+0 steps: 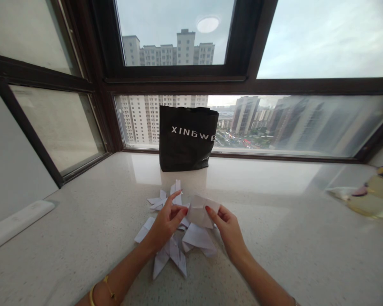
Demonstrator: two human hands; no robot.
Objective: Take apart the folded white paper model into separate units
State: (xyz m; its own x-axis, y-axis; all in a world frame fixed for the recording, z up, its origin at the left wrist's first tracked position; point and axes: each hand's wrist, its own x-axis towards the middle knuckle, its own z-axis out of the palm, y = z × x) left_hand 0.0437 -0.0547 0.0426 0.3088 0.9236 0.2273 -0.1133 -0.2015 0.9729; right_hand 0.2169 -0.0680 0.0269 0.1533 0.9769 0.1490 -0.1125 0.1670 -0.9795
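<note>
Both my hands hold one folded white paper piece (200,210) above a speckled stone sill (274,238). My left hand (166,223) pinches its left edge with thumb and fingers. On the right edge my right hand (227,227) grips it with fingertips. Under my hands lies a pile of several folded white paper shapes (175,246), spread flat on the sill. Gold bracelets (100,291) circle my left wrist.
A black paper bag (187,138) with white letters stands upright behind the pile, against the window. A blurred yellowish object (375,195) lies at the right edge. A white strip (17,223) sits at the left edge. Dark window frames surround the sill.
</note>
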